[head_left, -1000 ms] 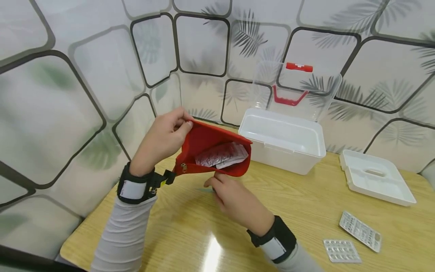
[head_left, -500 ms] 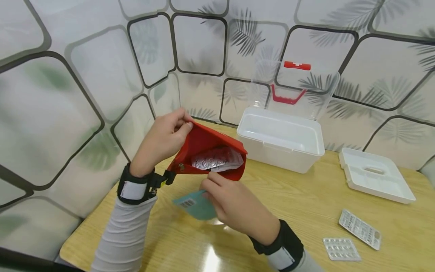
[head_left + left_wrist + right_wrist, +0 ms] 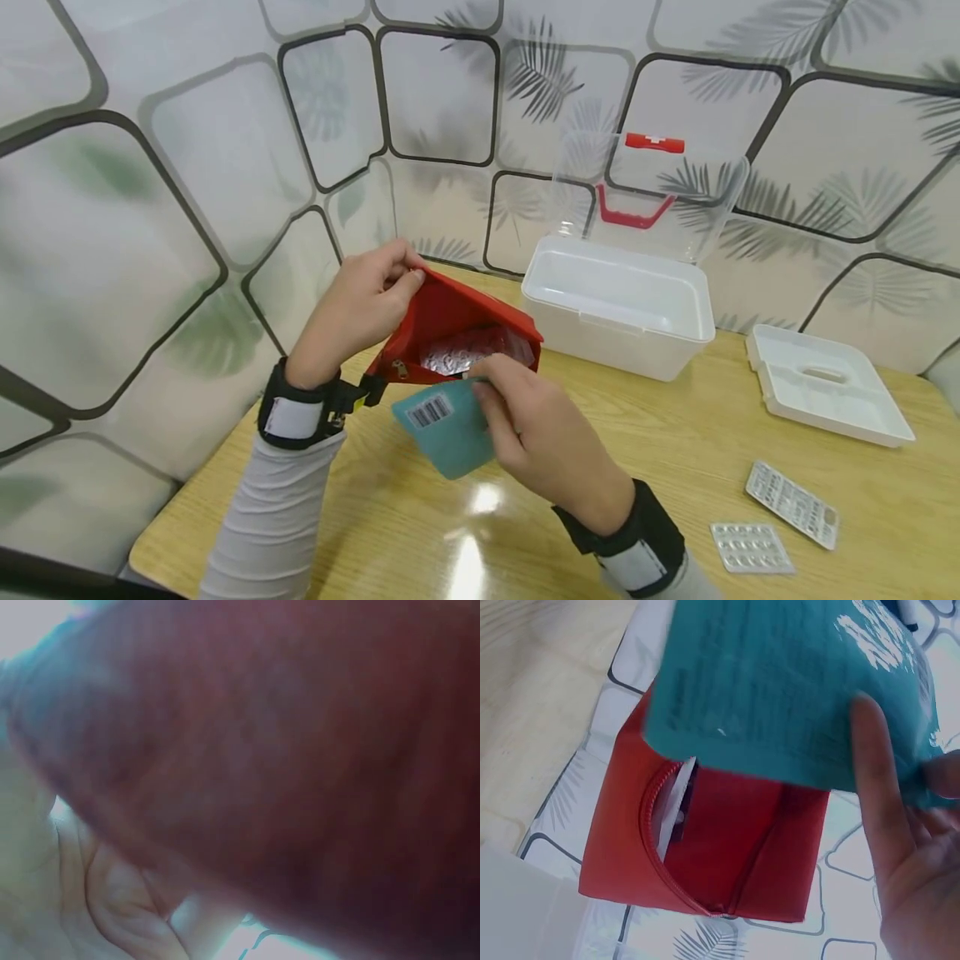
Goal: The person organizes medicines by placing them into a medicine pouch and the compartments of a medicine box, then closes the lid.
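Observation:
My left hand (image 3: 363, 312) pinches the upper left corner of a red zippered pouch (image 3: 435, 321) and holds it above the wooden table, its mouth unzipped. Inside it lie silvery packets (image 3: 448, 354). In the left wrist view the pouch (image 3: 262, 765) fills most of the picture as a dark blur. Just in front of the opening, my right hand (image 3: 547, 433) grips a teal flat packet (image 3: 450, 437) with a barcode by its upper right edge. From the right wrist, this packet (image 3: 765, 697) overlaps the pouch (image 3: 619, 847), and the index finger lies along it.
Behind the pouch stands a white box (image 3: 615, 337) with its clear, red-handled lid (image 3: 637, 218) raised against the patterned backdrop. A white tray insert (image 3: 832, 408) sits to its right. Two blister packs (image 3: 750, 547) lie at the table's front right.
The teal packet, barely visible before, has come up into view in my right hand, its barcode now facing up. The pouch has shifted slightly left and down; the left hand keeps its hold.

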`<state>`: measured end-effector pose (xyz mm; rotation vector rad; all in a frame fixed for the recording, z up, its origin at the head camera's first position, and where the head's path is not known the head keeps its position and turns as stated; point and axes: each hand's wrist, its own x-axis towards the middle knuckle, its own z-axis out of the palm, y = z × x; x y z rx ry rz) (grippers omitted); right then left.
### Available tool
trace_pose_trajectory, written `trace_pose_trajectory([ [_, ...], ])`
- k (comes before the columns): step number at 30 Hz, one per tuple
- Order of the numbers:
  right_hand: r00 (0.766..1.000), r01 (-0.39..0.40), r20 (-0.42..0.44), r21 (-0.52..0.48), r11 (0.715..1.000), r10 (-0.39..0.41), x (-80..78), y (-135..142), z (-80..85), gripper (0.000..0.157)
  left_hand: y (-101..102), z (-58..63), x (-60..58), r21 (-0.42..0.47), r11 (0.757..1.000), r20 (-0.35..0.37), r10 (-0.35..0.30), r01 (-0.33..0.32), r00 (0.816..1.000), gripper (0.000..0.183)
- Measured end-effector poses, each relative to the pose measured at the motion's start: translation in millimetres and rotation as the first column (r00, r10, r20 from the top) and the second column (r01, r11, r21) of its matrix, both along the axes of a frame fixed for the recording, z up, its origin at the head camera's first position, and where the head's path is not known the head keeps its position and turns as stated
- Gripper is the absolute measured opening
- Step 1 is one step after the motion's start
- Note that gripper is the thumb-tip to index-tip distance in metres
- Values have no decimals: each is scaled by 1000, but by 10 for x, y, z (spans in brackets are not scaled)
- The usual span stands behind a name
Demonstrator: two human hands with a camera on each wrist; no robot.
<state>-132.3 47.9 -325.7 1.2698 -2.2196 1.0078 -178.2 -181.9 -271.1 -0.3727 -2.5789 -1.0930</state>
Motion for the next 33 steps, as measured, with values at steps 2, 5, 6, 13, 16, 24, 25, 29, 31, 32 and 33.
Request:
trace_pose_trajectory([
  [2,1000,16,-9,-70,997,-17,-2,20,30,11,-7,9,3,2,1000,2,5,-5,1000,18],
  [5,998,34,-54,-195,980,-45,-23,66,53,10,-14,10,4,6,1000,11,5,-5,1000,18],
  [6,995,40,-76,-238,970,-60,-37,87,61,10,-15,7,4,8,1000,15,4,-4,1000,18],
  [13,975,77,-151,-470,880,-166,-82,239,226,16,1,-6,-17,-8,1000,20,-9,9,1000,15],
  [16,973,84,-152,-472,878,-175,-90,252,271,16,10,-4,-19,-14,1000,14,-11,11,1000,14],
  [24,994,96,-35,-195,976,-104,-151,190,144,16,60,-29,-3,10,998,14,-58,58,998,14],
  [25,995,88,-25,-162,983,-93,-156,184,125,16,68,-30,1,13,998,14,-63,63,998,13],
  [29,998,44,-33,-81,996,-47,-153,154,77,16,90,-20,10,21,997,15,-80,79,997,14],
  [31,998,28,-49,-60,998,-31,-144,139,72,16,97,-10,9,22,996,9,-85,85,996,15],
  [32,998,22,-55,-50,999,-24,-140,132,73,16,101,-1,8,23,996,6,-86,86,996,15],
  [33,998,12,-57,-45,999,-15,-136,127,75,15,105,6,8,26,996,3,-86,86,996,15],
])
